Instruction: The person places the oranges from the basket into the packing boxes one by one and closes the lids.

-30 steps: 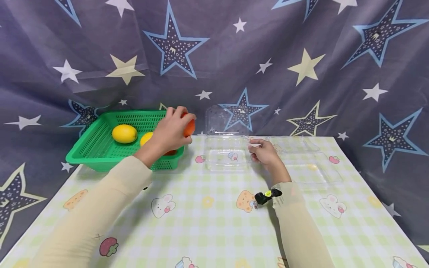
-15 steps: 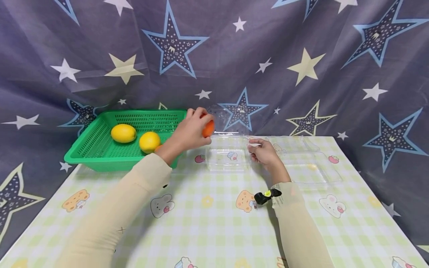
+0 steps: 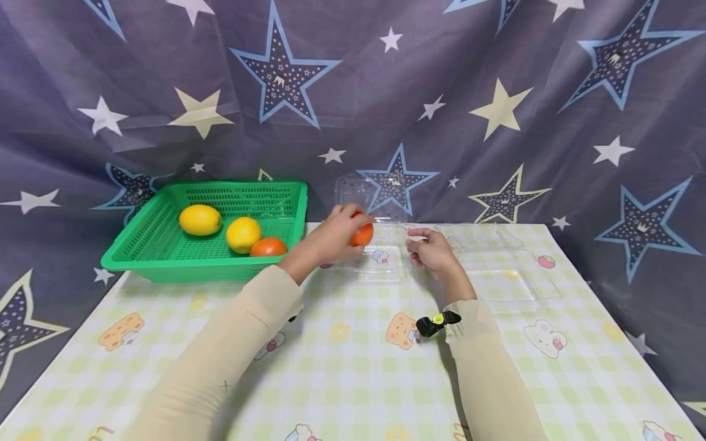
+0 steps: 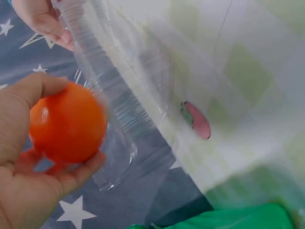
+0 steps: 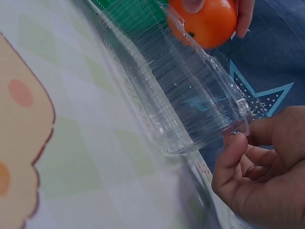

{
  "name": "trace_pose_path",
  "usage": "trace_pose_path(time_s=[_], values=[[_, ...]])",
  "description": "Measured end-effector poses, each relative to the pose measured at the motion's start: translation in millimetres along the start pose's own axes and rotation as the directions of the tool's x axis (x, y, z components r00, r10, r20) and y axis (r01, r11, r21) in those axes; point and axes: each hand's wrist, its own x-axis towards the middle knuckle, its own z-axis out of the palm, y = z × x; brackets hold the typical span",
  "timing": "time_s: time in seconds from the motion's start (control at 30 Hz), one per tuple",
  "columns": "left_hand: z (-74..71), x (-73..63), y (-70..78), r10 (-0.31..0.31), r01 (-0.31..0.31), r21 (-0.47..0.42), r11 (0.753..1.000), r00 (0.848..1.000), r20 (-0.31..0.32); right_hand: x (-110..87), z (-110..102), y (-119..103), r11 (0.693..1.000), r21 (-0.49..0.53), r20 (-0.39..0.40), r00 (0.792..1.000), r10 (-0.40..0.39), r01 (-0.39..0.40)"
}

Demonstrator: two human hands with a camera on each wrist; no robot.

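My left hand [image 3: 333,237] holds a smooth, round orange-red fruit [image 3: 363,234] by its sides, thumb opposite fingers. The fruit is at the rim of a clear plastic clamshell box [image 5: 176,90], over its opening, with its lid [image 3: 347,190] standing up behind. My right hand [image 3: 434,254] pinches the box's right rim between thumb and fingertips, as the right wrist view shows. At the left, a green basket [image 3: 193,269] contains two yellow lemons, one lemon [image 3: 200,220] farther left and another lemon [image 3: 244,235] beside a second orange-red fruit [image 3: 268,247].
Another open clear plastic box [image 3: 513,285] lies to the right of my right hand. A checked, cartoon-printed cloth [image 3: 353,380] covers the table. Behind its far edge hangs a dark star-patterned curtain [image 3: 342,92].
My left hand has carried the orange-red fruit rightward from the basket's right side and lowered it at the box. My right hand has stayed at the box's rim.
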Motion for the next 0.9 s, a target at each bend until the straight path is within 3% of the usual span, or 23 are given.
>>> trace_pose_path(time_s=[0.23,0.47,0.67,0.9], values=[[14.1,2.8,-3.0,0.062,-0.06,-0.024,0.998,0.996,0.063,2.2,0,-1,1.0,-0.002,-0.008,1.0,-0.007,0.007],[23.5,6.5,-3.8,0.03,-0.028,-0.014,1.0,0.989,0.145,1.8,0,0,1.0,-0.014,-0.011,1.0,0.006,-0.006],[31.2,10.0,-2.8,0.03,-0.043,0.064,0.997,0.979,0.199,2.6,0,1,1.0,-0.004,-0.011,1.0,0.006,-0.006],[31.1,10.0,-0.2,0.028,-0.048,0.108,0.993,0.983,0.182,3.0,1,2,1.0,-0.004,-0.009,1.0,0.007,-0.007]])
